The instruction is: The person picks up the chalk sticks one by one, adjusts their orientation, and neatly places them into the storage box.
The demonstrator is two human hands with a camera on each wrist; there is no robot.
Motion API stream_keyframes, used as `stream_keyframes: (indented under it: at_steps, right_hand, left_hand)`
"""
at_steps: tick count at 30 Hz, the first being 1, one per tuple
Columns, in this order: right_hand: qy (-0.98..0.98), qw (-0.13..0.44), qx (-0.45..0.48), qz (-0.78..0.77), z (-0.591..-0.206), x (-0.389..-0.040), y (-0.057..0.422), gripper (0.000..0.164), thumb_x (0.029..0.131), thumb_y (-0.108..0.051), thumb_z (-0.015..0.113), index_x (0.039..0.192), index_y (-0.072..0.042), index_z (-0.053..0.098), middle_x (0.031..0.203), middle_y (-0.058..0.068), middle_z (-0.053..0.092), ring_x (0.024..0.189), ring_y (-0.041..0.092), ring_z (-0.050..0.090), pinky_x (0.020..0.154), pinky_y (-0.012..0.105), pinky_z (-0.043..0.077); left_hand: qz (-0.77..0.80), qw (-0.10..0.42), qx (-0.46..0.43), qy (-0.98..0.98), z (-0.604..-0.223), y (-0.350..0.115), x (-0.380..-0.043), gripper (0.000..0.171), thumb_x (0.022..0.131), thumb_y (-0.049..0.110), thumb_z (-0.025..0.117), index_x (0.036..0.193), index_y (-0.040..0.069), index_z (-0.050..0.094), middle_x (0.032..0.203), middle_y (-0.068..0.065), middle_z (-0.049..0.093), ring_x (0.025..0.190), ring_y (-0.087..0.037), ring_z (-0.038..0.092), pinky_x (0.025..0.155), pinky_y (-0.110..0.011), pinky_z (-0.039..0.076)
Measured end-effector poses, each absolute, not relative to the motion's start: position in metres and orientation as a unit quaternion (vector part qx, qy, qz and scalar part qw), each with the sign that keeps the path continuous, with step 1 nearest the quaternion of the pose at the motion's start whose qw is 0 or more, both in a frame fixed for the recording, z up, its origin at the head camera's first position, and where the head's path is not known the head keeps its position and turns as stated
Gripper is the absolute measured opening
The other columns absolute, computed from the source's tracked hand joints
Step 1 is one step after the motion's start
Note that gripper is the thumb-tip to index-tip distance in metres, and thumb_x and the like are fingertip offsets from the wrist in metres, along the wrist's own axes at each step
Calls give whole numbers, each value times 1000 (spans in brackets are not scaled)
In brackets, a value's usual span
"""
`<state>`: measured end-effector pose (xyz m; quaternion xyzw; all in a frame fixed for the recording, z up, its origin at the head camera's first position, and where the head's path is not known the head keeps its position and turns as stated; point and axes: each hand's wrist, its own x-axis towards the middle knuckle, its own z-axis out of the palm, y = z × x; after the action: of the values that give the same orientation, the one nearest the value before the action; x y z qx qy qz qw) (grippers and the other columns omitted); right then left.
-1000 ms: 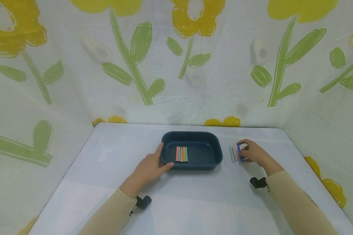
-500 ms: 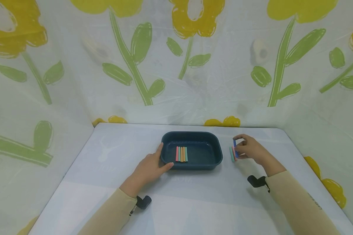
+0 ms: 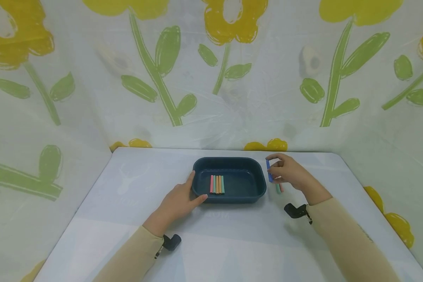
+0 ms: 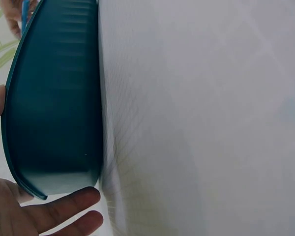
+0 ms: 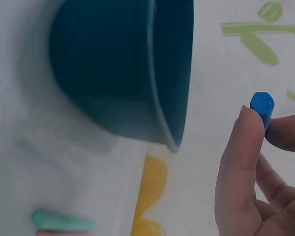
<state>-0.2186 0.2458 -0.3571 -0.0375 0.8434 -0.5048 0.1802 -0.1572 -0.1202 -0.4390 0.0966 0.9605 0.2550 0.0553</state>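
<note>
A blue stick of chalk (image 3: 270,178) is pinched between the thumb and fingers of my right hand (image 3: 290,172), held up just off the tray's right side. In the right wrist view the blue chalk (image 5: 262,103) points its flat end at the camera. My left hand (image 3: 178,201) spreads round the near left corner of the dark teal tray (image 3: 229,199), thumb at the front rim, fingers along the left side. Inside the tray, toward its left, several chalk sticks (image 3: 217,184) in pink, green and orange lie side by side.
Right of the tray, partly under my right hand, a green chalk (image 3: 278,188) and a pink chalk (image 3: 281,187) lie on the white table (image 3: 211,243). A flower-printed curtain (image 3: 232,109) encloses the table at the back and sides.
My right hand has lifted the blue chalk off the table and carried it left, over the green and pink sticks, close to the tray. My left hand and the tray stay put.
</note>
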Motion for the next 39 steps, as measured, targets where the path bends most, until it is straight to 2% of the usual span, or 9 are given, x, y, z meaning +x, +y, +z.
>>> stream_keyframes:
  at_steps: [6,17,21,25,28,32,35,39]
  right_hand:
    - [826,181,-45,-533,-359,-222,228,55,96,-1,60,146,1,38,117,28,55,86,28,62,80,41,58]
    - [811,193,-36,-552,-369,-227,192,54,98,-3,60,147,0,38,119,25,55,93,29,65,82,39,58]
    - [803,199,-32,-561,-379,-229,178,53,97,-1,60,146,-1,40,120,27,56,91,28,65,79,39,58]
    - [794,205,-31,-571,-392,-231,166,53,97,0,60,146,0,41,119,26,57,87,25,65,77,38,58]
    - [791,206,-30,-575,-397,-232,160,52,97,0,60,146,2,41,115,24,58,84,24,65,76,38,58]
    - [789,207,-20,-578,-403,-233,154,52,96,1,61,145,3,43,109,20,59,80,22,64,74,37,59]
    - [789,212,-14,-576,-409,-234,151,53,95,2,62,145,2,43,108,19,59,79,22,64,73,38,59]
    - [794,215,-4,-569,-415,-235,146,53,94,2,63,144,-1,46,108,19,60,77,22,64,73,38,59]
  left_hand:
    - [251,52,102,961,-439,-120,-158,99,92,66,56,161,9,14,133,-25,58,117,-36,58,97,-52,47]
    - [252,52,100,961,-439,-122,-158,100,92,67,56,161,9,15,121,-22,64,108,-32,60,93,-50,48]
    - [253,50,102,961,-439,-122,-158,99,92,66,57,161,9,15,115,-20,65,106,-31,59,91,-49,48]
    - [252,50,102,961,-439,-122,-158,99,92,65,57,161,9,14,98,-12,64,100,-29,58,88,-47,48]
    - [253,52,101,961,-438,-122,-158,99,92,66,56,162,10,13,102,-13,65,102,-29,58,88,-47,48]
    - [254,53,100,961,-439,-121,-158,99,92,66,56,162,10,13,125,-22,62,109,-32,59,92,-50,48]
    - [254,54,100,960,-440,-121,-158,99,92,66,56,162,10,13,127,-22,62,110,-32,59,93,-50,48]
    - [257,56,103,959,-440,-121,-158,100,92,67,55,162,10,12,134,-25,58,119,-36,58,97,-52,47]
